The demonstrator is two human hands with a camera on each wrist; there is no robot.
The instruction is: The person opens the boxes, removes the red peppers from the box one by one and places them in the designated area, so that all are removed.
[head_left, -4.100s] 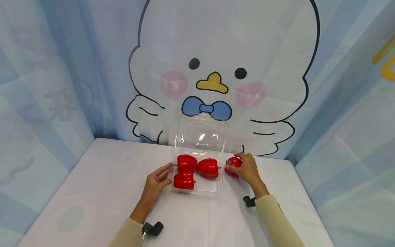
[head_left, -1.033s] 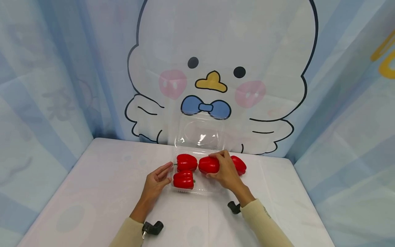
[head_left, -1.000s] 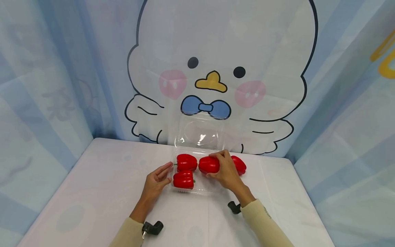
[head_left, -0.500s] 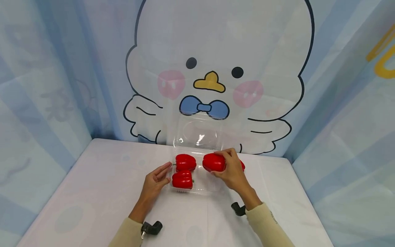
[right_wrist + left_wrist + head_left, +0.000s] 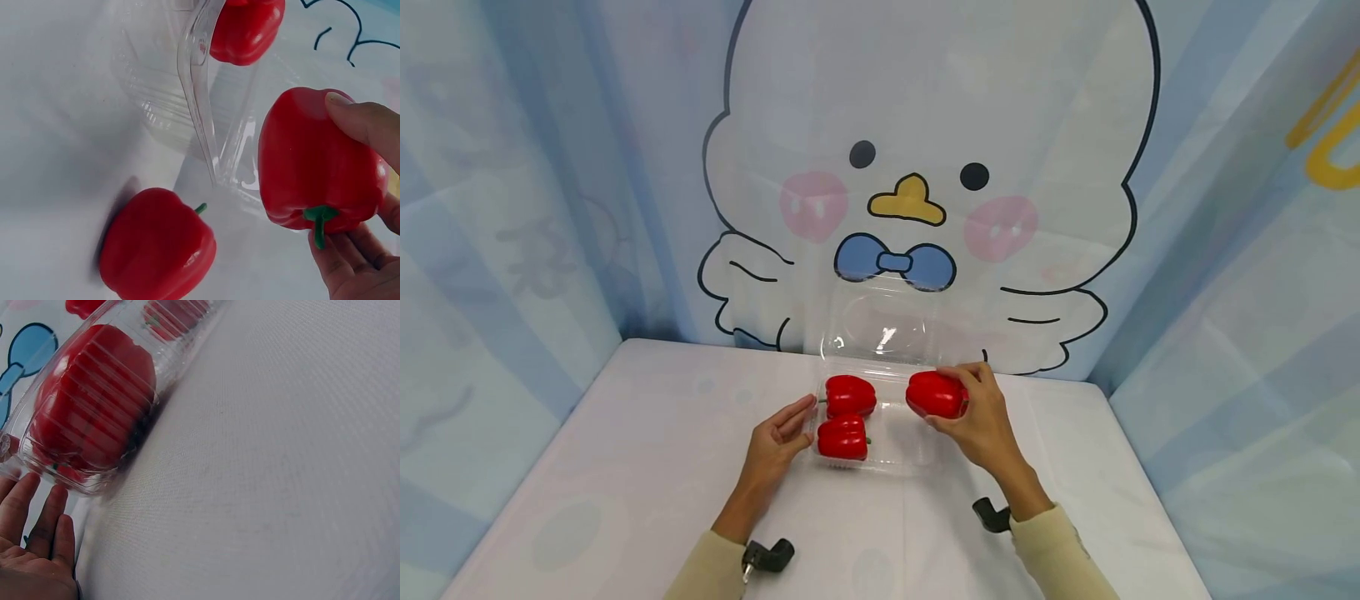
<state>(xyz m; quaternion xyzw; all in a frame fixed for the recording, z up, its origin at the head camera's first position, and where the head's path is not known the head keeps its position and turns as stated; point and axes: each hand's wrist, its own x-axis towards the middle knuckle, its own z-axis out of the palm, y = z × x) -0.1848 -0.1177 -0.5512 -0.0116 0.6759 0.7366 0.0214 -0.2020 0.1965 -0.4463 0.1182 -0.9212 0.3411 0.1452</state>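
My right hand [image 5: 985,417] grips a red bell pepper [image 5: 934,395] between thumb and fingers, raised at the right side of a clear plastic clamshell box [image 5: 895,442]. Its green stem shows in the right wrist view. Inside the box, on the left, lie two more red bell peppers, one at the back [image 5: 850,396] and one in front [image 5: 842,438]. My left hand [image 5: 775,442] rests its fingertips against the box's left wall, fingers fairly straight. Another bell pepper [image 5: 159,244] sits on the table outside the box; in the head view the right hand hides it.
The clear lid [image 5: 880,325] stands raised at the back of the box, close to the printed curtain [image 5: 1060,125]. A white cloth covers the table [image 5: 647,467]. Curtains close in the left and right sides.
My right hand has left the pepper on the table, taken hold of the right-hand pepper in the box, and drawn it up and to the right. The left hand has stayed at the box.
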